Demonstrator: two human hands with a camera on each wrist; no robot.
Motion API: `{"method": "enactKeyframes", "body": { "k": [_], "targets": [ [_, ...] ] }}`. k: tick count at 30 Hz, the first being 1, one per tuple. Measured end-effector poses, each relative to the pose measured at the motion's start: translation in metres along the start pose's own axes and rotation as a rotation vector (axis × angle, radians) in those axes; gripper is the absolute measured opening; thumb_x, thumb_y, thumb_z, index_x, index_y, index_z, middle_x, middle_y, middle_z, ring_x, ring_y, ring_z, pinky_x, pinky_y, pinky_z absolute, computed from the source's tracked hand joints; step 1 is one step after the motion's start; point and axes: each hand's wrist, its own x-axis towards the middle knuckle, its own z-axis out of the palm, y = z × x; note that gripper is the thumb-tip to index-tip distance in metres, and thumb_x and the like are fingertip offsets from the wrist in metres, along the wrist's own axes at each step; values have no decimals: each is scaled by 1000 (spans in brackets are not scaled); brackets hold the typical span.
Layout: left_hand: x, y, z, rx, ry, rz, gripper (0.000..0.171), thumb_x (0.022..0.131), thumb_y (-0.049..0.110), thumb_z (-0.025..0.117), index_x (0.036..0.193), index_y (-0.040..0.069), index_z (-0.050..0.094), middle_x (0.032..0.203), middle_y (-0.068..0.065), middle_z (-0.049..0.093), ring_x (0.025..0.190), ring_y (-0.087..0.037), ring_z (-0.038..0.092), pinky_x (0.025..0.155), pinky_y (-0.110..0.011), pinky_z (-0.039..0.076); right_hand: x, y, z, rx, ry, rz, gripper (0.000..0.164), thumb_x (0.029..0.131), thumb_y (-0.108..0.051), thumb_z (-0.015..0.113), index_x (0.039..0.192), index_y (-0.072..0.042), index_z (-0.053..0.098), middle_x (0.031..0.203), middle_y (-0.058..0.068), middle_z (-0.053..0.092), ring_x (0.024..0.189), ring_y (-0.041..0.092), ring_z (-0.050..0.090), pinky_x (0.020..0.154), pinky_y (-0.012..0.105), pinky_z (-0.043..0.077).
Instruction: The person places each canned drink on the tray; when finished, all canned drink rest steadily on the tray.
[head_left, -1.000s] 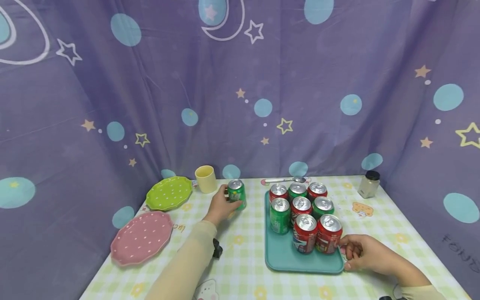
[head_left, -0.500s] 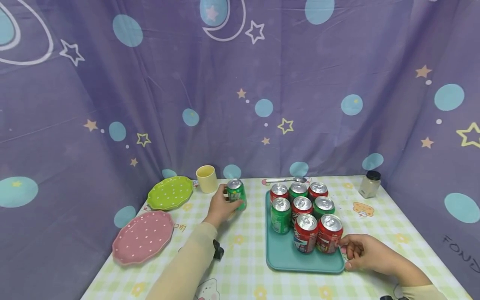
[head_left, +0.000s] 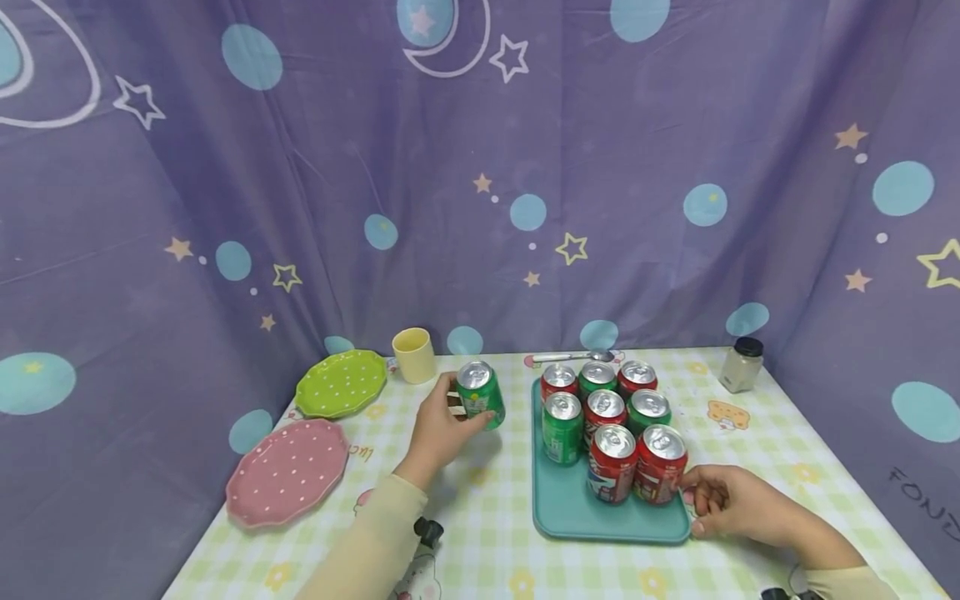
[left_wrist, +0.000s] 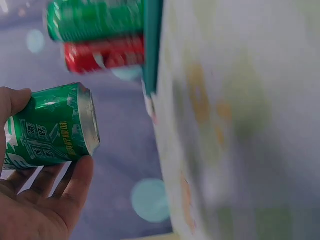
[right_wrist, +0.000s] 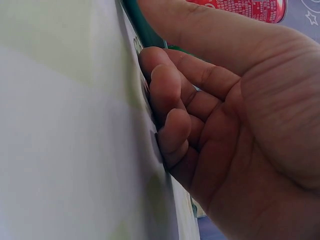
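My left hand [head_left: 444, 427] grips a green soda can [head_left: 480, 396] with thumb and fingers round its side, above the table between the yellow cup and the tray. In the left wrist view that can [left_wrist: 52, 127] lies across the fingers, its metal end pointing right. On the teal tray [head_left: 570, 521] stand several red and green soda cans. The nearest of these to my right hand [head_left: 738, 504] is a red can [head_left: 660, 467] at the front right. My right hand holds the tray's right edge near the front corner, its fingers [right_wrist: 167, 87] curled low against the tablecloth.
A yellow cup [head_left: 414, 357] stands at the back left, beside a green dotted plate [head_left: 341, 383] and a pink dotted plate [head_left: 288, 475]. Behind the tray lies a spoon [head_left: 570, 357]. A black-lidded jar [head_left: 742, 367] stands at the back right. A purple curtain [head_left: 450, 133] surrounds the table.
My left hand has lifted the green can off the tablecloth and brought it slightly right and nearer, a little tilted. The right hand stays at the tray's edge.
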Motion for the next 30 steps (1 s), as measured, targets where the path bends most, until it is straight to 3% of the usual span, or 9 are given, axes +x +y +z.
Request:
{"method": "enactKeyframes", "body": {
  "k": [6, 12, 19, 25, 30],
  "targets": [
    [-29, 32, 9, -42, -82, 60, 67, 81, 27, 93, 136, 21, 54, 120, 2, 65, 103, -22, 68, 83, -34, 63, 0, -1, 0, -5, 8, 18, 51, 84, -9, 87, 127, 7, 62, 89, 10, 64, 72, 9, 58, 59, 27, 52],
    [-51, 45, 32, -41, -206, 66, 64, 80, 30, 92, 132, 21, 56, 119, 3, 63, 102, -22, 69, 79, -31, 63, 1, 2, 1, -19, 9, 30, 51, 84, -12, 88, 127, 4, 64, 89, 8, 63, 72, 10, 59, 60, 27, 52],
    [-59, 46, 63, -46, -312, 37, 63, 78, 29, 93, 130, 24, 57, 120, 7, 62, 104, -20, 67, 81, -32, 62, 2, 2, 1, -8, 19, 56, 53, 83, -12, 88, 127, 5, 63, 89, 9, 63, 73, 11, 59, 61, 28, 52],
    [-60, 49, 74, 32, -337, 21, 64, 79, 30, 93, 131, 21, 57, 122, 8, 58, 103, -13, 63, 82, -31, 61, 0, 2, 1, -8, 12, 49, 53, 84, -12, 88, 127, 6, 63, 88, 9, 63, 71, 9, 58, 59, 27, 52],
    [-61, 49, 79, 33, -352, -19, 63, 77, 28, 96, 126, 19, 57, 119, 8, 58, 101, -11, 62, 80, -28, 60, 0, 0, 1, -14, 13, 60, 53, 84, -13, 87, 127, 6, 63, 89, 9, 63, 71, 9, 58, 59, 27, 51]
  ]
}}
